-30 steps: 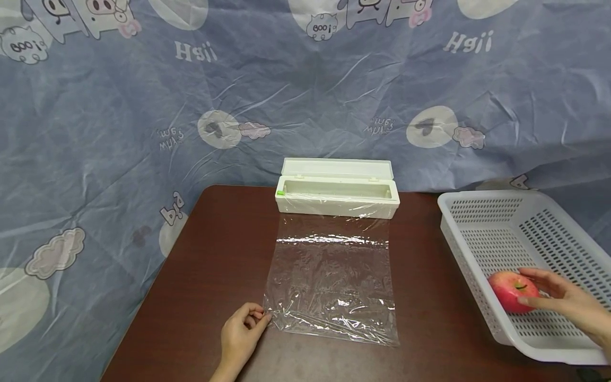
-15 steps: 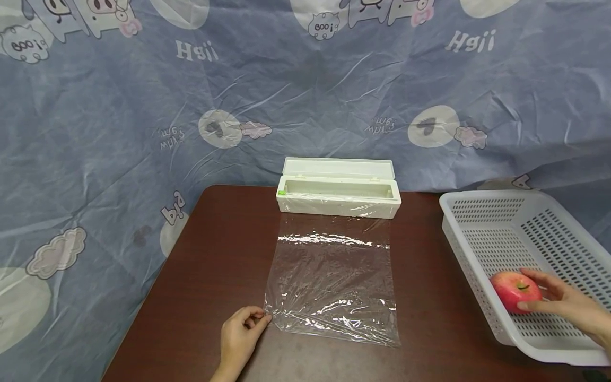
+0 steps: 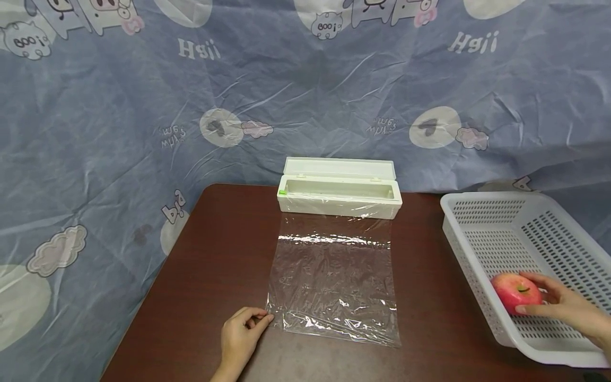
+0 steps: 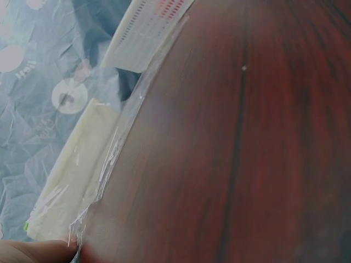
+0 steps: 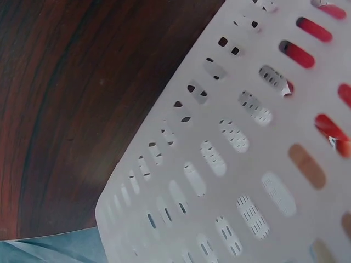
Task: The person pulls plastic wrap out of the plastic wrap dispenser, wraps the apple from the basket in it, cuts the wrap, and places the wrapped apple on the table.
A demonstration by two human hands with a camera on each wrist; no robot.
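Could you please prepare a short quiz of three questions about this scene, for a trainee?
1. Which hand pinches the edge of the cling film?
2. True or false: the lid of the cling film dispenser is open.
3. Fill in the missing word: the right hand holds a red ___ inside the plastic basket.

Key: 1. The left hand. 2. True. 3. Apple.

Glossy plastic film (image 3: 334, 281), smooth shiny apple (image 3: 512, 295)
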